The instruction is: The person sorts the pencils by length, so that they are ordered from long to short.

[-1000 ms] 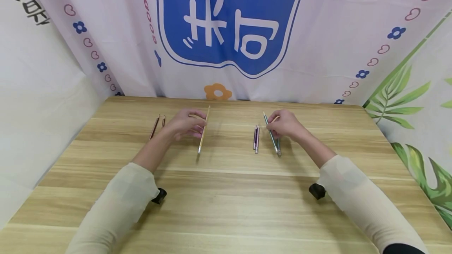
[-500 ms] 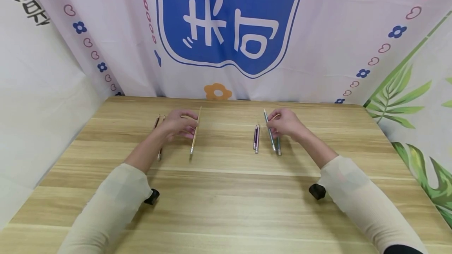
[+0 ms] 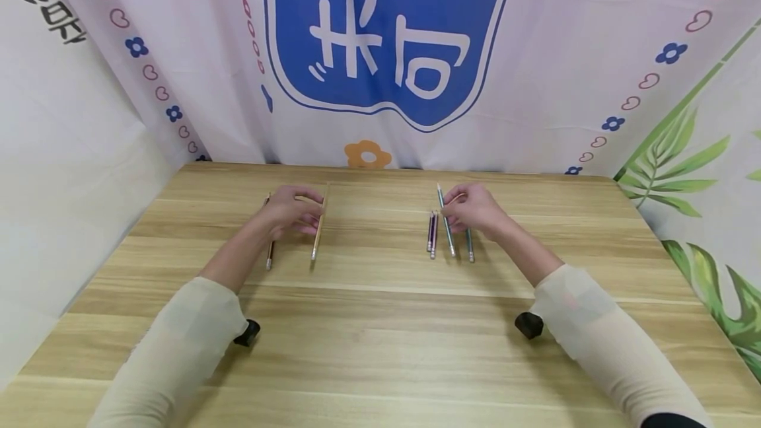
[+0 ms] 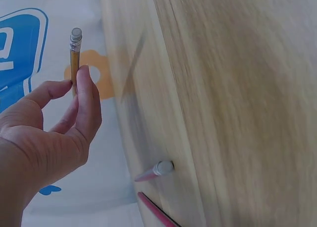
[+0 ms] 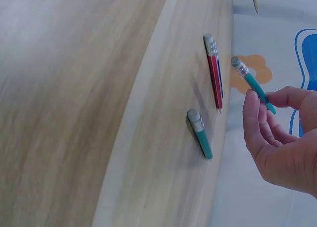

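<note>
My left hand (image 3: 292,210) pinches a yellow pencil (image 3: 318,238) between thumb and fingers, its eraser end (image 4: 75,36) up front in the left wrist view. Beneath that hand lie dark reddish pencils (image 3: 270,257), partly hidden by it. On the other side, my right hand (image 3: 477,209) pinches a teal pencil (image 3: 448,233) by its middle, held above the table. A second teal pencil (image 5: 200,137) lies on the wood below this hand. Just left of the held teal pencil, two purplish pencils (image 3: 433,235) lie side by side, looking red and blue in the right wrist view.
The wood-grain table (image 3: 380,349) runs back to a white printed curtain (image 3: 535,84) at its far edge. More printed cloth hangs at left and right. A black device (image 3: 529,325) sits at the right wrist, another (image 3: 247,333) at the left.
My left hand has moved left with the yellow pencil, over the reddish pencils. The right hand has shifted slightly left, bringing its teal pencil closer to the purplish pair.
</note>
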Tool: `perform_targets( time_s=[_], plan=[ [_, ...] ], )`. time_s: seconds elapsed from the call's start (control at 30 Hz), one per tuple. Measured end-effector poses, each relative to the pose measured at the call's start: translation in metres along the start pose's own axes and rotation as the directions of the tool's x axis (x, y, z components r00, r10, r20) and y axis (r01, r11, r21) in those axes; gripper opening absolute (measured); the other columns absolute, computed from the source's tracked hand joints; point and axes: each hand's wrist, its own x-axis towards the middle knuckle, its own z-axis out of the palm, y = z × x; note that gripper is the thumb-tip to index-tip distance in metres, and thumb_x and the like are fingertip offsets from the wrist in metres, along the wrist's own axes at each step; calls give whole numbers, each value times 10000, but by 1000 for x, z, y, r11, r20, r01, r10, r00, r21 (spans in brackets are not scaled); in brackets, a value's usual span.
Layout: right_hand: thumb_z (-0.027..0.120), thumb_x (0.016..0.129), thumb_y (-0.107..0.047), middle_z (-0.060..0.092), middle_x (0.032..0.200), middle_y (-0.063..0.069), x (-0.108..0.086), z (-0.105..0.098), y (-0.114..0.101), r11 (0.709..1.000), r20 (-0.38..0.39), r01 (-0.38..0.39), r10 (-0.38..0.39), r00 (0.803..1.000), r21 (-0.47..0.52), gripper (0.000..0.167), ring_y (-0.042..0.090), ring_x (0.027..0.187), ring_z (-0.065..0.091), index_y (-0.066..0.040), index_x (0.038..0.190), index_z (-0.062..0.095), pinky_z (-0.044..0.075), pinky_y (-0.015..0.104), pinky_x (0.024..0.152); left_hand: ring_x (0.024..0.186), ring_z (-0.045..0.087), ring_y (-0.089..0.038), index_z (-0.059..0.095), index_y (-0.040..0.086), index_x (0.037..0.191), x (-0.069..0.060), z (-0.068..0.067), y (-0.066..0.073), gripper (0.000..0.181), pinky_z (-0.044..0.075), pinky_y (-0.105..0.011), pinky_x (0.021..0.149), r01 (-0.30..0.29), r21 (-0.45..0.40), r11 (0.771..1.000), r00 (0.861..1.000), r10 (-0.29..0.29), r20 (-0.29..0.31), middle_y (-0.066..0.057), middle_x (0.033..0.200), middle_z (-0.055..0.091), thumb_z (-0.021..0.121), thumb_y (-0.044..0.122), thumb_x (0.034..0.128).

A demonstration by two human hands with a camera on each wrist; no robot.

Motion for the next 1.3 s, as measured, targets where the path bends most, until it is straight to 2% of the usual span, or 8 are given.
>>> perform_targets(
  time_s=[0.23,0.47,0.7,0.93,1.17,1.3],
  plan=[
    [672,930,51,634,843,71,1,7,-3,999,13,-14,13,1000,40,239,153,693,620,97,1142,572,677,378,752,651,676,-124,439,-140,1405,-2,-7,-3,458,653,-253,622,0,22,1000,1000,0,-3,-74,763,670,591,-51,983],
    [666,922,68,623,820,70,4,17,-4,997,33,-9,7,999,73,226,141,667,609,101,1125,573,656,269,643,659,674,-122,409,-135,1456,-4,-14,-6,510,655,-248,650,15,56,998,1000,-15,-8,-74,802,673,586,-48,986],
    [667,919,67,609,793,48,4,25,-9,997,39,-18,15,999,80,208,142,654,607,82,1107,581,665,305,651,654,665,-118,387,-147,1462,-9,-21,-8,516,654,-243,657,19,64,998,1000,-18,-10,-84,804,652,576,-53,991],
    [670,917,60,621,827,69,5,32,-13,997,43,-24,20,999,80,189,159,669,618,59,1087,587,655,277,630,644,669,-113,385,-156,1444,-13,-27,-11,498,652,-240,644,14,63,998,1000,-13,-15,-76,770,659,570,-53,993],
    [674,915,58,635,815,74,5,38,-16,997,64,-8,4,998,74,194,149,651,622,72,1088,589,666,305,655,655,669,-119,400,-156,1450,-16,-32,-14,511,663,-273,678,35,106,994,998,-29,-59,-83,793,663,589,-49,987],
    [674,912,57,639,815,78,5,41,-17,998,68,-2,-3,998,69,201,148,645,619,75,1093,590,668,314,667,640,661,-118,419,-162,1427,-16,-36,-17,498,665,-284,670,29,131,991,996,-18,-86,-87,801,660,596,-58,972]
  ],
)
